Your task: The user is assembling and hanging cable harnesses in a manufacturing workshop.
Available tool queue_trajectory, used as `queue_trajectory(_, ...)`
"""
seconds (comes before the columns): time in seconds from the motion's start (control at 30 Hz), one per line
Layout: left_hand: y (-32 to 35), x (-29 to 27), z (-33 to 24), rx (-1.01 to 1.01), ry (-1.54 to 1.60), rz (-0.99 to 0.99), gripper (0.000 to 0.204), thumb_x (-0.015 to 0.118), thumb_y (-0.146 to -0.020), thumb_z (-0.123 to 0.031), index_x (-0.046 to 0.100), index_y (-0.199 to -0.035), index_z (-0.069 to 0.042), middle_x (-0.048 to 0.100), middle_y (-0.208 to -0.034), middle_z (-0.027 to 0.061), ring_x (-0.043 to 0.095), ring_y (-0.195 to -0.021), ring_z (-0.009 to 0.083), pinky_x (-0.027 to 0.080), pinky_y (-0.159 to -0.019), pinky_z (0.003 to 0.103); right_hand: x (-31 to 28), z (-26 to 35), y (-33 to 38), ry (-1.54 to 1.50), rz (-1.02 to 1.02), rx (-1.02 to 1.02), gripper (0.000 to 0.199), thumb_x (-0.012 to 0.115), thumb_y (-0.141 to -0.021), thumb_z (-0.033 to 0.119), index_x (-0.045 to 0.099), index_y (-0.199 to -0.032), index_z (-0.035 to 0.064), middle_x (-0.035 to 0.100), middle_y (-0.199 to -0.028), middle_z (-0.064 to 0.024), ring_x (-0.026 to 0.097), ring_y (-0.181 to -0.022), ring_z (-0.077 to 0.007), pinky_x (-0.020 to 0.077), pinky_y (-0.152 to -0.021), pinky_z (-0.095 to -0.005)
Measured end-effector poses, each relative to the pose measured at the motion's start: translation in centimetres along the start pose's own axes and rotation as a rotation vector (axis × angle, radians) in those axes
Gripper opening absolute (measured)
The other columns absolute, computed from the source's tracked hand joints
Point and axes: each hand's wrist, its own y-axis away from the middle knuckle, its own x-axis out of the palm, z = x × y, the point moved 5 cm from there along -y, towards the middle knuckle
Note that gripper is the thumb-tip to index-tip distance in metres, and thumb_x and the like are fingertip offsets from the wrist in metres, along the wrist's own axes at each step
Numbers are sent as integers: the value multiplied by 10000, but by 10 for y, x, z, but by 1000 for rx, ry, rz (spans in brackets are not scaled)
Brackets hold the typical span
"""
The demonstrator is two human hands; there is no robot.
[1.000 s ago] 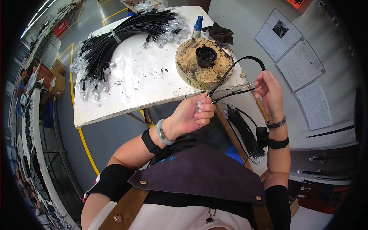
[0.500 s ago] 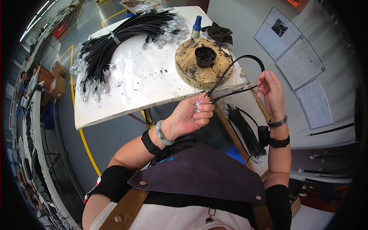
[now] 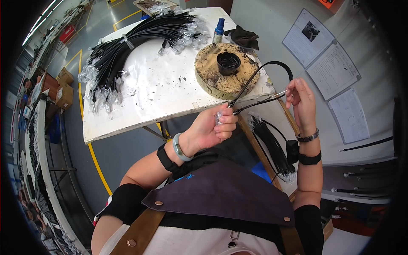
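Observation:
My left hand is closed around the two ends of a narrow black strap, with clear plastic wrap showing between its fingers. From there the strap arches up to the right in a loop and returns toward the left hand. Beside the loop's right side, my right hand pinches a thin, pale metallic rod, its tip over the strap's lower run. Just beyond the left hand, a small black cup of dark, glossy stuff stands on a round, stained block.
A thick bundle of black straps with plastic-wrapped ends lies across the white table. A blue-capped bottle and a dark cloth stand behind the block. More straps lie below on the right. Papers hang alongside.
The thin rod in my right hand has tilted and shifted slightly, with the fingers moving a little. My left hand and the strap stay nearly still.

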Motion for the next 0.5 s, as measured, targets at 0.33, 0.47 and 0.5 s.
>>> queue_trajectory(0.33, 4, 0, -3, 9, -5, -42, 321, 328, -963, -268, 379, -676, -135, 336, -626, -34, 273, -483, 72, 224, -428, 221, 4, 15, -15, -101, -35, -68, 265, 409, -951, 250, 547, -872, 38, 541, -747, -34, 497, -641, -72, 439, -513, -202)
queue_trajectory(0.47, 8, -6, -2, 14, -38, -57, 319, 334, -962, -270, 383, -678, -135, 333, -624, -37, 271, -480, 71, 222, -427, 221, 20, 30, -40, 148, -78, -191, 285, 427, -944, 257, 572, -892, 17, 558, -760, -36, 508, -662, -70, 444, -534, -198)
queue_trajectory(0.5, 9, -6, -2, 19, -45, -70, 317, 338, -961, -270, 383, -678, -135, 332, -624, -38, 271, -478, 71, 222, -426, 221, 25, 32, -48, 230, -59, -224, 293, 435, -941, 263, 579, -894, 13, 563, -762, -35, 510, -666, -68, 446, -541, -196)
